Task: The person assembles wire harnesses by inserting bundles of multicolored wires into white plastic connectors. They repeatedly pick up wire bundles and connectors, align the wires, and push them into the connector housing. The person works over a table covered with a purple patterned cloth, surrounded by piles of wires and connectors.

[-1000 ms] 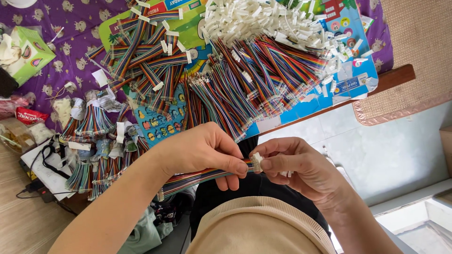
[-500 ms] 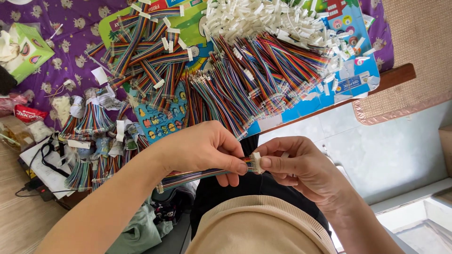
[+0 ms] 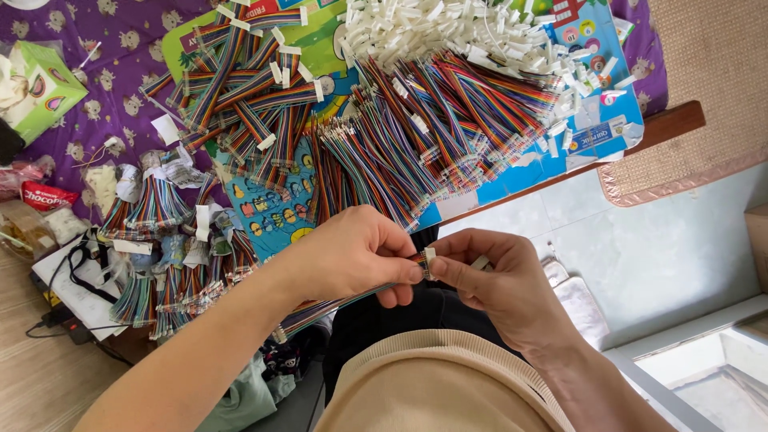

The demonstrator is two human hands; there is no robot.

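Observation:
My left hand [image 3: 352,256] pinches a flat rainbow ribbon cable [image 3: 308,314] near its end, and the rest of the cable trails down and left under my wrist. My right hand [image 3: 500,284] holds a small white plastic connector [image 3: 430,258] between thumb and forefinger. The connector touches the cable's end, and the fingertips of both hands meet there. Both hands hover over my lap, just in front of the table edge.
A heap of loose rainbow cables [image 3: 416,136] lies on a colourful mat on the table, with a pile of white connectors [image 3: 416,32] behind it. Bundled cables [image 3: 160,208] sit at the left near a green tissue box [image 3: 40,88]. The wooden table edge [image 3: 668,122] borders tiled floor at the right.
The hands stay together at the cable end. My right fingers have shifted slightly on the white connector, which now sits tighter against the cable.

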